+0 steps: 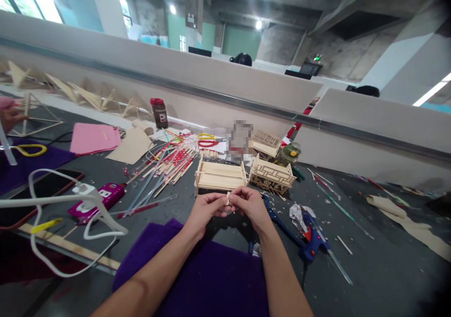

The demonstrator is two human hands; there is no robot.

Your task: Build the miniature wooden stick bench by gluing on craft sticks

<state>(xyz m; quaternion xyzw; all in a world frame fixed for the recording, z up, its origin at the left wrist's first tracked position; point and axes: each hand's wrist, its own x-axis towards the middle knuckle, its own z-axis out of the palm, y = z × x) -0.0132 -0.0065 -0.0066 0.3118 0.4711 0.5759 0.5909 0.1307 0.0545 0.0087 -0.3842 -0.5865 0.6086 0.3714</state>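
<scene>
My left hand (210, 208) and my right hand (249, 205) meet at the middle of the table, fingertips pinched together. Between them is a small pale wooden piece (228, 197), mostly covered by the fingers. Just beyond my hands stands a little bed-like model of wooden sticks (221, 176). Right of it sits a second stick model with lattice sides (272, 172). A blue glue gun (312, 242) with a clear glue stick lies to the right of my right hand, beside crumpled foil or paper (298, 217). Purple cloth (214, 279) spreads under my forearms.
Red-tipped sticks (181, 162) and clear glue sticks lie left of centre, near red and yellow scissors (210, 141). A dark bottle (159, 113) stands by the partition (190, 103). White cables (95, 199) loop over the left side. Another person's hand (12, 115) shows at far left.
</scene>
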